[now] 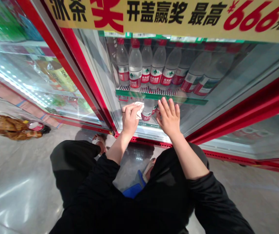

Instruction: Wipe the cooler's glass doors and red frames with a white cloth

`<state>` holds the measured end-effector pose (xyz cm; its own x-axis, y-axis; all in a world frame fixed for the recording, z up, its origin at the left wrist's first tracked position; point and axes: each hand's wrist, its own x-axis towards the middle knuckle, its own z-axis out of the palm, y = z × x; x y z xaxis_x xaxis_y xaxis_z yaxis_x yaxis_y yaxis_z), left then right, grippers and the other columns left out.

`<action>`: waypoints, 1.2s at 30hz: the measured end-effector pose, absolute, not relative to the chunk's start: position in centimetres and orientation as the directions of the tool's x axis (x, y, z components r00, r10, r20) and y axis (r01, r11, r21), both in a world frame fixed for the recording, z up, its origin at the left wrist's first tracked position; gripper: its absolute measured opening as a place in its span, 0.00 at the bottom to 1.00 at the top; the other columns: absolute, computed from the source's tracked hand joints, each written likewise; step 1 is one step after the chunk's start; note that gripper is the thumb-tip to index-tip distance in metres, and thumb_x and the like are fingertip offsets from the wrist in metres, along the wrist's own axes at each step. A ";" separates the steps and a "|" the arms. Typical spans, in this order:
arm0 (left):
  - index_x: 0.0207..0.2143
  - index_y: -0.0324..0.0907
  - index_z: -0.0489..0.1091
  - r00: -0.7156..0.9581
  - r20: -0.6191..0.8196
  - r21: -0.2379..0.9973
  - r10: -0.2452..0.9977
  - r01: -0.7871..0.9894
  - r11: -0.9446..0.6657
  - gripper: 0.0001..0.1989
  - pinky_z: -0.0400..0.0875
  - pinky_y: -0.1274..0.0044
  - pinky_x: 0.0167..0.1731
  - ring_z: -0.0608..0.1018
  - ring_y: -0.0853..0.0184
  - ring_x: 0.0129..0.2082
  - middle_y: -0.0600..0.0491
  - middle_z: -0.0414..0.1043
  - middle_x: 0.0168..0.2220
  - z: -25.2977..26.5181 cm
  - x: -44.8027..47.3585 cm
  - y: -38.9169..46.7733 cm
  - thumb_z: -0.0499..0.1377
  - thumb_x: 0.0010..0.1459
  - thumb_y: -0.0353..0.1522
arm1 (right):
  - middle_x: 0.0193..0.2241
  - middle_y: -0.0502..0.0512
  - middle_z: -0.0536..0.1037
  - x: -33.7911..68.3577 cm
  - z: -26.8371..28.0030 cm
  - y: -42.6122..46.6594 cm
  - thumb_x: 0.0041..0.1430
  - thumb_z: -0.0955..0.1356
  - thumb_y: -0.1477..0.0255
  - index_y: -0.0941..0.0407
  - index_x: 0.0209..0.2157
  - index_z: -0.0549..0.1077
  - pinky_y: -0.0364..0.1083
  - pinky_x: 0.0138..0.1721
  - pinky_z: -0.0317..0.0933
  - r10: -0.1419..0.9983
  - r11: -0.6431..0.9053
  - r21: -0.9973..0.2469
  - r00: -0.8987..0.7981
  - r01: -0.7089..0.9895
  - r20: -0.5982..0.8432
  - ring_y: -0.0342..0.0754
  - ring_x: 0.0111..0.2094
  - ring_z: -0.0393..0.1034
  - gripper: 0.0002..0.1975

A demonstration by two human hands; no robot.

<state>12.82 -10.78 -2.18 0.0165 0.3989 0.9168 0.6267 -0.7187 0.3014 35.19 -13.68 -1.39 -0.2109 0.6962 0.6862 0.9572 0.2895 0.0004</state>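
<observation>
Left hand (129, 117) clenched around a white cloth (138, 109), pressed to the fridge door glass (202, 97) at centre frame; right hand (169, 117) flat and released, fingers spread on the same pane. Risk, likely: leaning hard while crouched, sliding on the wet glass, smearing instead of cleaning

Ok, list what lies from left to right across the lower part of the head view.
Brown bundle on the floor → left hand with a white cloth against the fridge door glass → right hand flat on that glass.

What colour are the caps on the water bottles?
Red caps on the water bottles, seen in the head view.
</observation>
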 end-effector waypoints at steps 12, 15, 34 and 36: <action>0.52 0.47 0.80 -0.033 0.908 0.344 0.419 0.630 -0.696 0.10 0.78 0.62 0.59 0.81 0.58 0.54 0.47 0.79 0.47 -1.5 12.1 -10.4 0.59 0.76 0.35 | 0.78 0.60 0.59 36.9 -2.1 -14.3 0.75 0.63 0.62 0.53 0.80 0.54 0.63 0.80 0.46 0.729 0.251 0.019 -0.202 0.968 0.654 0.60 0.80 0.51 0.37; 0.53 0.48 0.80 0.026 0.902 0.320 0.430 0.627 -0.710 0.12 0.77 0.64 0.60 0.81 0.60 0.56 0.48 0.80 0.48 -1.2 14.2 -10.7 0.57 0.77 0.33 | 0.78 0.61 0.60 37.0 -2.1 -14.4 0.76 0.63 0.61 0.53 0.80 0.54 0.62 0.80 0.46 0.728 0.255 0.032 -0.214 0.966 0.652 0.59 0.80 0.52 0.36; 0.52 0.48 0.81 0.200 0.893 0.189 0.403 0.647 -0.739 0.13 0.80 0.68 0.55 0.83 0.60 0.51 0.47 0.82 0.45 -4.8 14.9 -10.9 0.56 0.77 0.32 | 0.76 0.61 0.64 38.3 -2.2 -15.3 0.75 0.63 0.64 0.53 0.78 0.59 0.61 0.79 0.49 0.731 0.233 0.060 -0.215 0.971 0.647 0.58 0.78 0.56 0.34; 0.53 0.48 0.81 0.283 0.867 0.161 0.411 0.621 -0.767 0.13 0.80 0.69 0.55 0.83 0.61 0.52 0.48 0.83 0.45 -5.3 13.8 -10.8 0.56 0.77 0.31 | 0.76 0.60 0.64 38.4 -2.1 -15.5 0.75 0.63 0.64 0.53 0.79 0.58 0.61 0.80 0.47 0.736 0.241 0.056 -0.220 0.969 0.640 0.57 0.79 0.55 0.34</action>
